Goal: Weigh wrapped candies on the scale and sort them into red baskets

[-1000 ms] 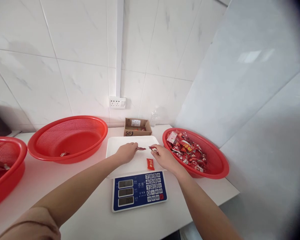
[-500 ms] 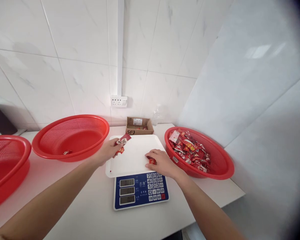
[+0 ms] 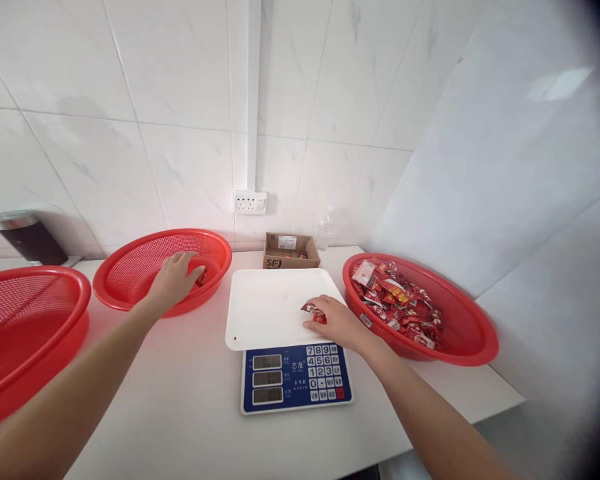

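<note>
My left hand [image 3: 174, 280] is over the middle red basket [image 3: 111, 268], thumb and fingers apart. Just past its thumb tip, inside that basket, are small red packets [image 3: 201, 277]; they look free of the fingers. On the right side of the scale's white tray [image 3: 267, 300], my right hand [image 3: 337, 320] is closed around small red-and-white snack packets [image 3: 315, 311], partly hidden by the fingers. Below the tray, the scale's blue panel [image 3: 297, 380] shows lit digits and number keys. A tiny red bit [image 3: 235, 338] lies at the tray's front left corner.
At the right stands a red basket [image 3: 473, 333] heaped with red packets. Another red basket [image 3: 75, 333] is at the far left. Behind the scale sits a cardboard box [image 3: 293, 259] with a few packets, and a dark canister [image 3: 30, 240] stands at the back left.
My left hand has moved left from above the tray to the middle basket and let go of its packets. My right hand stays on the tray, with more of a packet showing.
</note>
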{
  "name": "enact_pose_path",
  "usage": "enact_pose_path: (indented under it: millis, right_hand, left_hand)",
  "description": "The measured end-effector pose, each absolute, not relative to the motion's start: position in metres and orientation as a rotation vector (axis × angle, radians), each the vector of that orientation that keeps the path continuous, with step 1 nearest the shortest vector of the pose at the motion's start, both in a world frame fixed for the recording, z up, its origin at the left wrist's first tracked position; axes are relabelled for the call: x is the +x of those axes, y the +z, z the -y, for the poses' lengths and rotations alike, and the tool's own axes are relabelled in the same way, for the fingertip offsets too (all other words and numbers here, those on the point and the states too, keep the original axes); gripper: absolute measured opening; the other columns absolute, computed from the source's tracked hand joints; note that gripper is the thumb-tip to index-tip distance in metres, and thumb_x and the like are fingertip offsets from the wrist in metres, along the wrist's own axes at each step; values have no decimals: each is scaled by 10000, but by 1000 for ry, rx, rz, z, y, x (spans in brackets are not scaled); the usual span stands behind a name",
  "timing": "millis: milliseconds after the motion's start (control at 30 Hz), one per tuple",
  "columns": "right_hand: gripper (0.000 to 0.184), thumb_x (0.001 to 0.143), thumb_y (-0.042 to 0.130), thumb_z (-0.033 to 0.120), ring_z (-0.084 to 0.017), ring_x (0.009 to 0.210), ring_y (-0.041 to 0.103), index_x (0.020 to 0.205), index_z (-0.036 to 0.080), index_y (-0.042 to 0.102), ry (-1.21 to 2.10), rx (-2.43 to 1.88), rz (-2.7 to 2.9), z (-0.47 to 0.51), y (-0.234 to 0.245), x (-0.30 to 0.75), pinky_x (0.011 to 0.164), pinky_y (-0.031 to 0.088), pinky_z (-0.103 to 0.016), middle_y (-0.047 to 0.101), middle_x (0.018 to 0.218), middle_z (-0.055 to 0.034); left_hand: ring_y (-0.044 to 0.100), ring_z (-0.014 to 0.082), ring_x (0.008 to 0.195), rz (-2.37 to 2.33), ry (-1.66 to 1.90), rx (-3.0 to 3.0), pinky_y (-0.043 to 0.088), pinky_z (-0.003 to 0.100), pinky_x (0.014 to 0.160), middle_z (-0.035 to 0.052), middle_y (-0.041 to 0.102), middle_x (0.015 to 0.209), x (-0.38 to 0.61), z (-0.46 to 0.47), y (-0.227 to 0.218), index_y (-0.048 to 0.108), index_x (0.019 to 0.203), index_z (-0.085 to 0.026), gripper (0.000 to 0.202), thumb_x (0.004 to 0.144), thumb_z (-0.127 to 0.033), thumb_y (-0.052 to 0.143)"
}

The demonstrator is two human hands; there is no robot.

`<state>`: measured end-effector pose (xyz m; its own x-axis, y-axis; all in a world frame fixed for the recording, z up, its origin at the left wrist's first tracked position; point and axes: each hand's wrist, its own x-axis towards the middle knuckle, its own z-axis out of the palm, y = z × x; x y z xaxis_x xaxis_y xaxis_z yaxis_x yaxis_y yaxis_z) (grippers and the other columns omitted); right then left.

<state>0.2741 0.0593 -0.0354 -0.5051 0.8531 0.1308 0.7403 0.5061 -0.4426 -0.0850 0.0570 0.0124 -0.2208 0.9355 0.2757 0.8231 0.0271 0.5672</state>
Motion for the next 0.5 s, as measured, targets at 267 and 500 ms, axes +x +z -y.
enact_pose_path:
  millis: [267,500]
  right_hand:
    - [125,791,541,327,-167,679,540,809,211,585,417,-1453,2091,-82,-36,265,644,380,-276,607,714,-6]
    - [281,829,470,446,-146,680,588,910,189,551,562,-1358,1850,-78,-27,240,598,444,-250,642,777,-3]
  left_hand:
    - [523,203,1134,-1298,832,1519,464,347,912,83,549,1246,16,-34,-5,503,1174,-244,453,812,-516,491]
    - [511,238,1159,-887,838,843,501,421,861,140,459,1330,93,-26,-17,430,1229,-240,592,804,-652,397]
